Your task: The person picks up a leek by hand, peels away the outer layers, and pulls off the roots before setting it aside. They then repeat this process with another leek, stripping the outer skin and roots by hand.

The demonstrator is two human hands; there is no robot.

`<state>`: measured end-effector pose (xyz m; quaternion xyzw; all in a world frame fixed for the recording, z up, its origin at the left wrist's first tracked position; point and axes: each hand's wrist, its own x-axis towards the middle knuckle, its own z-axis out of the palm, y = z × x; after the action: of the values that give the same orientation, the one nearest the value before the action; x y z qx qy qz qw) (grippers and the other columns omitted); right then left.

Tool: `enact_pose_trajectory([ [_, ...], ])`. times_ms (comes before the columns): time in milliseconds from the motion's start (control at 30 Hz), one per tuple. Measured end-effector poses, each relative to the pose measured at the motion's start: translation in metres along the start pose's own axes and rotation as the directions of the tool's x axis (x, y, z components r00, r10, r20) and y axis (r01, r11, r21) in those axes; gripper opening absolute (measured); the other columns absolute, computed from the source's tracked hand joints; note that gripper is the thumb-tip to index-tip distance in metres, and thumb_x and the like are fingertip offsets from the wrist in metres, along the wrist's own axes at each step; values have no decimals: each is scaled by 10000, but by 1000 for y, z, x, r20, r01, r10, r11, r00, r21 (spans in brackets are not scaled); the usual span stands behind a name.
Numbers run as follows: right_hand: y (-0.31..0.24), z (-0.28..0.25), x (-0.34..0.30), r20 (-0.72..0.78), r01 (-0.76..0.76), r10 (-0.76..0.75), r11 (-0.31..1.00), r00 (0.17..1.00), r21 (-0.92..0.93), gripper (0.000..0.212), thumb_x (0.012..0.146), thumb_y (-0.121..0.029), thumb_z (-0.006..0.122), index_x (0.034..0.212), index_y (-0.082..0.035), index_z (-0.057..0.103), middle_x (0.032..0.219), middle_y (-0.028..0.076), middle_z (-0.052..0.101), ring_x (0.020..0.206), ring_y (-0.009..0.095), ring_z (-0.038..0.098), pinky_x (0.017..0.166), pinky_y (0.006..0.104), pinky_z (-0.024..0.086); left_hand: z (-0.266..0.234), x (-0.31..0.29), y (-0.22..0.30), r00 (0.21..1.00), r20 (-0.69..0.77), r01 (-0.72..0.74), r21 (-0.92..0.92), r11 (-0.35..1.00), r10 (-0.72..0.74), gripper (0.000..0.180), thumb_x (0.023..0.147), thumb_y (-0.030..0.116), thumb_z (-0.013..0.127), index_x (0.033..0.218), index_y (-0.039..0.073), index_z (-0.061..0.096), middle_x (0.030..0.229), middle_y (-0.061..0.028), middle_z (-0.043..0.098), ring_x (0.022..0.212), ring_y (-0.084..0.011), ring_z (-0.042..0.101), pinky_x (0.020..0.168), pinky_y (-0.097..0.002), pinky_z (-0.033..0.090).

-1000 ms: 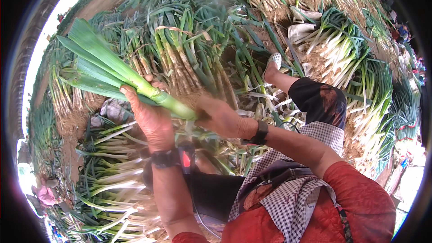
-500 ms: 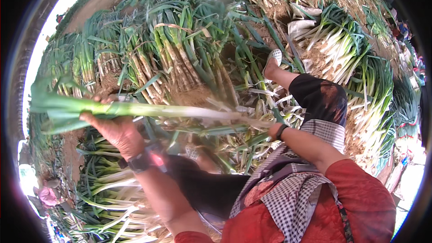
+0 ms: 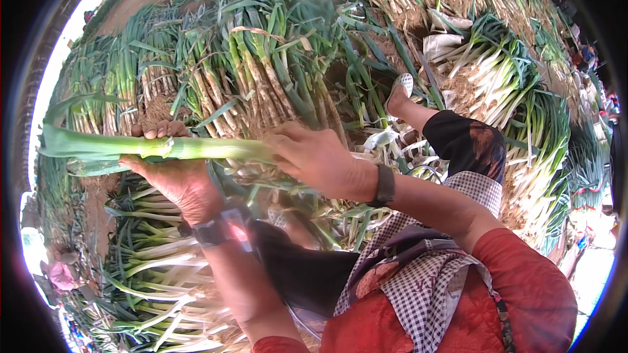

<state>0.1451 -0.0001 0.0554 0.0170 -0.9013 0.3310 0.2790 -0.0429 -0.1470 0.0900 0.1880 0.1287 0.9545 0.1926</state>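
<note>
A long green onion (image 3: 216, 148) lies sideways in front of me, its green leaves to the left. My left hand (image 3: 173, 176) grips it from below near the leaf end, fingers curled over the top. The fingers of my right hand (image 3: 314, 160) close round the stem farther right. That hand hides the root end, and the stem beside it is slightly blurred. Below my left hand spreads a pile of green onions with pale stems (image 3: 163, 258).
Bundles of soil-covered green onions (image 3: 255, 82) stand beyond my hands. Another row of white-stemmed green onions (image 3: 484, 85) runs along the right. Stripped leaves and skins (image 3: 347, 222) litter the ground between my legs. My outstretched leg (image 3: 458, 134) is at the right.
My right hand has moved left along the stem, from the root end toward my left hand. My left hand still grips the leaf end, almost in place.
</note>
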Motion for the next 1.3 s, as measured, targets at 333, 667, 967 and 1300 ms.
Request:
enact_pose_trajectory([
  [333, 1, 9, 2, 3, -33, 34, 989, 999, -147, 343, 765, -119, 696, 1074, -61, 559, 943, 88, 590, 768, 276, 640, 606, 357, 527, 12, -10, -19, 991, -132, -11, 144, 990, 31, 506, 760, 503, 729, 1037, 104, 588, 862, -12, 608, 798, -156, 552, 757, -326, 485],
  [667, 15, 10, -1, -51, 38, -42, 996, 998, -78, 300, 738, -155, 695, 958, -38, 528, 855, 78, 538, 813, 236, 599, 602, 346, 497, 16, -11, -25, 976, -185, -76, 194, 978, 112, 541, 755, 491, 728, 1066, 76, 571, 868, -22, 599, 803, -161, 542, 805, -323, 475],
  [967, 61, -5, -16, 430, -410, 581, -174, 691, 895, 153, 914, -174, 592, 895, -24, 574, 778, 33, 610, 657, 102, 590, 566, 279, 489, 5, -3, -11, 995, 76, 68, -47, 997, -64, 420, 835, 295, 712, 1081, -17, 573, 804, -57, 548, 736, -148, 503, 700, -271, 449],
  [1300, 78, -13, -65, 466, -391, 152, 789, 872, 474, 252, 923, -202, 603, 1096, -19, 599, 885, 71, 649, 806, 173, 621, 749, 306, 504, 1, 2, -1, 972, 132, 205, -74, 976, -194, 485, 853, 205, 696, 1182, -99, 510, 797, -58, 476, 691, -140, 457, 660, -258, 425],
])
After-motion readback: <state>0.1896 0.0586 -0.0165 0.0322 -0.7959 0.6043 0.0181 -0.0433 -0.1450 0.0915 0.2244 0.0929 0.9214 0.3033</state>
